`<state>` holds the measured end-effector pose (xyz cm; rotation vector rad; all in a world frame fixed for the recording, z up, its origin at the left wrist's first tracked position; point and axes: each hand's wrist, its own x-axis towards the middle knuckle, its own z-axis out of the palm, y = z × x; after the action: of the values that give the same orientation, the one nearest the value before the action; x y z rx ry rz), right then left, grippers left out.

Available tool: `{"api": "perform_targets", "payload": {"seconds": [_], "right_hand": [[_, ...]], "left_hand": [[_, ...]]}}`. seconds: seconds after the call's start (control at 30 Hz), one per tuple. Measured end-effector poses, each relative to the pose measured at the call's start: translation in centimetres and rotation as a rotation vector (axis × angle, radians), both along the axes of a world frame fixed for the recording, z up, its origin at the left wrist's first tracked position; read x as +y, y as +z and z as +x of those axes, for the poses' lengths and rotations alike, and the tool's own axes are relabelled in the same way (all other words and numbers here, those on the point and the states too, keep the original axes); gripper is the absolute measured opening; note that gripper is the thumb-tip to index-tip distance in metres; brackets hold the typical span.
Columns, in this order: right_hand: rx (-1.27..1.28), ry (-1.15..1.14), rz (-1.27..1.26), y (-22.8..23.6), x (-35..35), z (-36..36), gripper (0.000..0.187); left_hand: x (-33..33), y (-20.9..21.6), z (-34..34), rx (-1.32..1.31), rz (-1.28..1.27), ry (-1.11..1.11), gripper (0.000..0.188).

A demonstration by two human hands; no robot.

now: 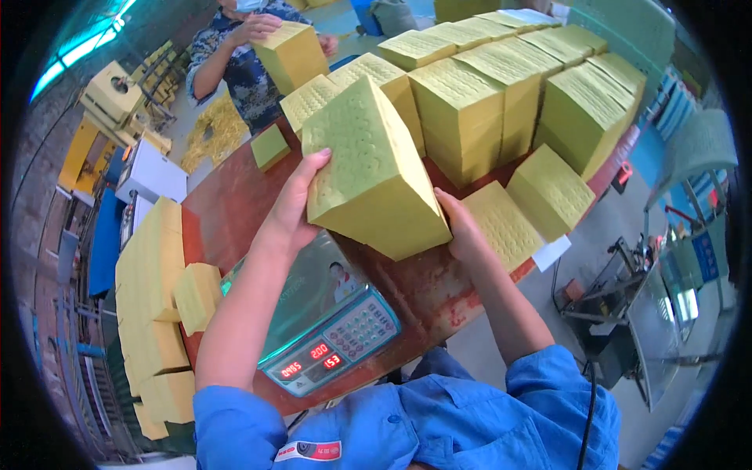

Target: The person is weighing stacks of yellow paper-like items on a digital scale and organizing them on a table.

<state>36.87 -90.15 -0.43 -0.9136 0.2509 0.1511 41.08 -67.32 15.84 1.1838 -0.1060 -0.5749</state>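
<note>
Between my two hands is a large stack of yellow paper sheets (384, 211), its top face marked with rows of punched dents. My left hand (296, 196) grips its left side, thumb up on the face. On the right side, my right hand (462, 223) presses against the lower corner. The stack is tilted and held above the table, over the far end of a digital scale (345, 329) with a lit red display. Fingers under the stack are hidden.
Tall yellow paper stacks (462, 117) crowd the far side of the red table (215, 227). Lower stacks (552, 192) lie at right, a small block (270, 147) at far left. More stacks (153, 305) stand at left. Across the table a co-worker (235, 63) handles another stack (291, 56).
</note>
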Motion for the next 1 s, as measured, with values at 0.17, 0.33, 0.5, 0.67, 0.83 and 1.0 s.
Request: {"api": "perform_targets", "payload": {"seconds": [0.17, 0.33, 0.5, 0.67, 0.83, 1.0], "right_hand": [[0.039, 0.062, -0.316, -5.6, -0.9, 2.8, 0.049], [-0.098, -0.089, -0.579, -7.1, 1.1, 2.6, 0.046], [-0.073, -0.187, -0.366, -2.6, 2.0, -3.3, 0.048], [-0.249, -0.199, -0.825, -5.4, 2.3, -8.2, 0.054], [-0.390, -0.261, -0.796, 2.2, 4.6, -12.3, 0.049], [-0.566, -0.293, -0.729, 7.4, 10.3, -13.7, 0.044]], "left_hand": [[-1.1, -3.3, 0.9, 0.085, 0.100, 0.074, 0.052], [0.4, -6.1, 0.9, 0.156, -0.034, 0.125, 0.051], [-3.4, -7.6, 2.4, 0.070, 0.045, 0.036, 0.046], [-3.5, -8.1, 0.6, -0.178, 0.282, 0.272, 0.059], [-1.7, -6.6, -3.1, -0.293, 0.319, 0.379, 0.089], [7.8, -6.5, -11.3, -0.718, 0.552, 0.632, 0.074]]}}
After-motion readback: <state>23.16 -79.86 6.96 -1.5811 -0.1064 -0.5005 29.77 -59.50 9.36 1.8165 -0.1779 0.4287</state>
